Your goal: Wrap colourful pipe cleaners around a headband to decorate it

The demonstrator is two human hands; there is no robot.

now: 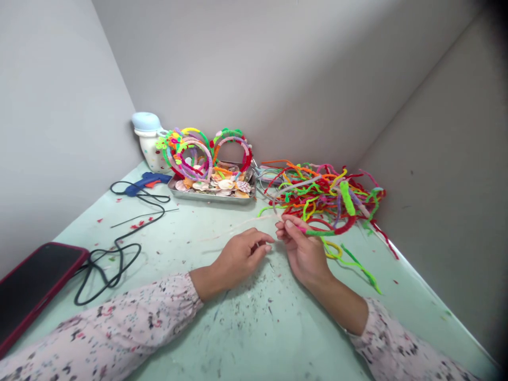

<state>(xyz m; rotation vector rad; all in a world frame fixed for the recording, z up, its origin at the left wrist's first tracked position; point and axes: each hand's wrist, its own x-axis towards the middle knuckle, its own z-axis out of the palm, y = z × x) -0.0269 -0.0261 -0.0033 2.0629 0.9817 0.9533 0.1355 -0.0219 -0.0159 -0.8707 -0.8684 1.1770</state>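
Note:
My right hand pinches a headband partly wrapped in pipe cleaner: pink by my fingertips, then green and red, curving up to a fuzzy light-green end. Its bare grey band rises behind my fingers. From the pinch a pale pipe cleaner trails off leftward, blurred. Just left of it, my left hand hovers over the table with loosely curled fingers; thumb and index point toward my right hand, a small gap between them, and nothing shows in it.
Behind my hands stand a metal tray of shells with finished headbands, and a tangled pile of pipe cleaners. On the left are a blue glue gun, its black cord, a phone and a white cup. Walls enclose the table.

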